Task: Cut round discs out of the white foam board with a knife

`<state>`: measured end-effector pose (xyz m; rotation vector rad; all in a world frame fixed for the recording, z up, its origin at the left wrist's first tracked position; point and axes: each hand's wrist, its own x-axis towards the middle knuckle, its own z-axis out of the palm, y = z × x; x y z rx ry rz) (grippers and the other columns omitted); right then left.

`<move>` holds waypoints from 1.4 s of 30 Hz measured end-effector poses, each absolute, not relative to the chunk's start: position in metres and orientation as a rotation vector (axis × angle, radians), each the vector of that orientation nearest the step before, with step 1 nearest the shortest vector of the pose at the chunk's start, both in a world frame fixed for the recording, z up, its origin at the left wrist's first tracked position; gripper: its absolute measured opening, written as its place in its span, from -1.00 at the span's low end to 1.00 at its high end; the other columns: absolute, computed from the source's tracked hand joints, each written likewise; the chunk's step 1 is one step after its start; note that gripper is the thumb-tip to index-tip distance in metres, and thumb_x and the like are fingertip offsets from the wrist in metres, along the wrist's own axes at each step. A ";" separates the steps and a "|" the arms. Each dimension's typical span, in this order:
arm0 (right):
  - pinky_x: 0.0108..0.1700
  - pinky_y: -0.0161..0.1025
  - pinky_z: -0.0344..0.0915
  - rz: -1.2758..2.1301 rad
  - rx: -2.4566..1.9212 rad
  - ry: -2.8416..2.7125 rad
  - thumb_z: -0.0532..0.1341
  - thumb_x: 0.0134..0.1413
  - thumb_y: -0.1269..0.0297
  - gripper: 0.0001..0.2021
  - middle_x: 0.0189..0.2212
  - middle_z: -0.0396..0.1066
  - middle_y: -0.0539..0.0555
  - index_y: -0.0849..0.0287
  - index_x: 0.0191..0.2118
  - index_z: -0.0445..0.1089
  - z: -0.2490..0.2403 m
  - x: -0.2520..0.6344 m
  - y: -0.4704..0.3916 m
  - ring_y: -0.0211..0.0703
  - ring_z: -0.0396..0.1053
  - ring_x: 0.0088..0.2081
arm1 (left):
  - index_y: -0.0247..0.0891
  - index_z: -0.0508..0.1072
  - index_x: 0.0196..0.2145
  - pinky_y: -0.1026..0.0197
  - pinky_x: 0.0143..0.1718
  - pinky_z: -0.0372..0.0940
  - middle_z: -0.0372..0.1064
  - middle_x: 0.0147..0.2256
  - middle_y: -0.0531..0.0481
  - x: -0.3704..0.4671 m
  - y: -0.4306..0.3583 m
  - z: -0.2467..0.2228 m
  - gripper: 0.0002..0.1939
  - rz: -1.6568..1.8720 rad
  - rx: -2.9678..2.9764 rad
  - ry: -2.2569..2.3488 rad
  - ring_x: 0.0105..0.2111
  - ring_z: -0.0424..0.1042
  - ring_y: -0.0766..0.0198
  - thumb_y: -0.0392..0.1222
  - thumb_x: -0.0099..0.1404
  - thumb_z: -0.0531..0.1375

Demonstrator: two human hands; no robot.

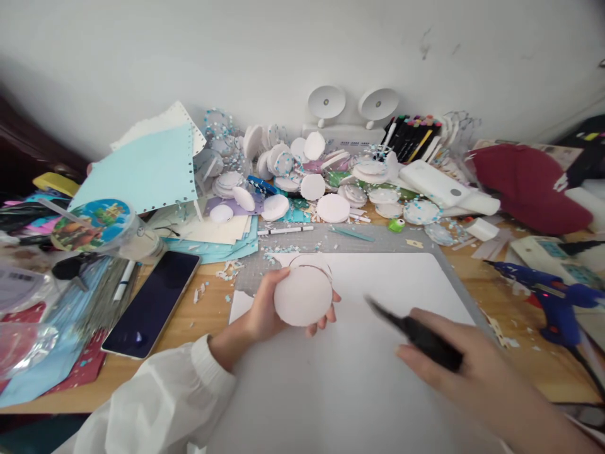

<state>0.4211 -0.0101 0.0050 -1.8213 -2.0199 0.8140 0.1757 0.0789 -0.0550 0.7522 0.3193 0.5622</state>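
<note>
My left hand (270, 307) is closed round the edge of a white paper disc (303, 296), held above the white sheet (359, 391). Behind that disc's upper edge shows another thin round rim. Off to the right, my right hand (449, 359) grips a black-handled tool (428, 337) with a narrow, pointed dark blade. Motion blurs the tool, so its exact kind is unclear. Its tip points up and left towards the disc, with a gap between them.
Many white discs (333, 208) are heaped along the back, with marker pens (416, 142) behind them. A phone (154, 302), a lidded cup (142, 236) and blue paper (142, 164) lie left. A blue glue gun (558, 296) and dark red cap (524, 186) are right.
</note>
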 end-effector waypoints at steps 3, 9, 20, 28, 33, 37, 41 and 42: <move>-0.61 -0.37 0.02 1.317 -1.587 -1.626 0.15 0.11 -0.03 -0.63 -0.63 0.14 -0.12 0.12 -0.51 0.11 0.010 0.421 0.012 -0.40 0.03 -0.68 | -0.62 0.45 -0.12 0.24 -0.62 0.22 0.46 -0.35 -0.38 0.172 0.082 -0.052 -0.11 0.376 0.682 0.215 -0.46 0.42 0.11 0.35 0.16 -0.16; -0.63 -0.41 -0.18 1.851 -1.179 -1.246 0.26 0.07 0.06 -0.70 -0.62 0.12 -0.19 0.19 -0.28 0.28 0.001 0.390 0.050 -0.50 -0.15 -0.69 | -0.54 0.43 -0.05 0.18 -0.54 0.30 0.51 -0.29 -0.38 0.168 0.082 -0.054 -0.10 0.131 0.697 0.137 -0.42 0.50 0.01 0.41 0.17 -0.14; -0.68 -0.46 -0.19 2.068 -0.983 -0.855 0.32 0.05 0.15 -0.73 -0.79 0.06 -0.25 0.13 -0.40 0.21 -0.043 0.377 0.067 -0.49 -0.16 -0.75 | -0.31 0.45 -0.02 0.19 -0.28 0.36 0.50 -0.21 -0.19 0.165 0.077 -0.042 -0.42 0.416 0.838 0.494 -0.29 0.49 0.10 0.16 0.15 0.26; -0.72 -0.48 -0.13 2.202 -0.805 -0.627 0.33 -0.05 0.24 -0.79 -0.77 0.19 -0.19 0.15 -0.45 0.28 -0.053 0.378 0.064 -0.49 -0.09 -0.78 | -0.31 0.56 -0.13 0.35 -0.40 0.30 0.47 -0.35 -0.05 0.164 0.079 -0.046 -0.62 0.403 0.868 0.638 -0.41 0.40 0.31 -0.06 0.13 0.34; -0.73 -0.47 -0.16 2.280 -0.608 -0.543 0.26 -0.05 0.33 -0.83 -0.71 0.25 -0.12 0.21 -0.53 0.27 -0.056 0.378 0.069 -0.52 -0.12 -0.78 | -0.30 0.58 -0.17 0.39 -0.44 0.26 0.46 -0.40 -0.02 0.160 0.081 -0.042 -0.61 0.332 0.896 0.602 -0.45 0.38 0.34 -0.03 0.09 0.36; -0.73 -0.48 -0.17 2.200 -0.539 -0.482 0.18 0.01 0.30 -0.79 -0.69 0.12 -0.18 0.22 -0.57 0.23 -0.056 0.381 0.080 -0.56 -0.23 -0.78 | -0.30 0.57 -0.12 0.34 -0.36 0.31 0.48 -0.35 -0.04 0.160 0.081 -0.038 -0.61 0.203 1.032 0.556 -0.39 0.42 0.29 -0.03 0.13 0.33; -0.72 -0.48 -0.12 2.198 -0.521 -0.474 0.16 0.10 0.27 -0.75 -0.72 0.04 -0.19 0.22 -0.56 0.23 -0.057 0.383 0.084 -0.53 -0.25 -0.78 | -0.16 0.38 0.10 0.26 -0.20 0.35 0.47 -0.10 -0.05 0.165 0.076 -0.029 -0.50 0.289 1.360 0.648 -0.21 0.47 0.22 -0.06 0.22 0.28; -0.72 -0.48 -0.11 2.199 -0.519 -0.474 0.16 0.10 0.27 -0.73 -0.72 0.03 -0.20 0.22 -0.57 0.22 -0.057 0.383 0.085 -0.53 -0.25 -0.77 | -0.13 0.31 0.15 0.21 -0.12 0.35 0.44 -0.03 -0.06 0.165 0.074 -0.026 -0.47 0.330 1.449 0.692 -0.13 0.45 0.18 -0.05 0.24 0.26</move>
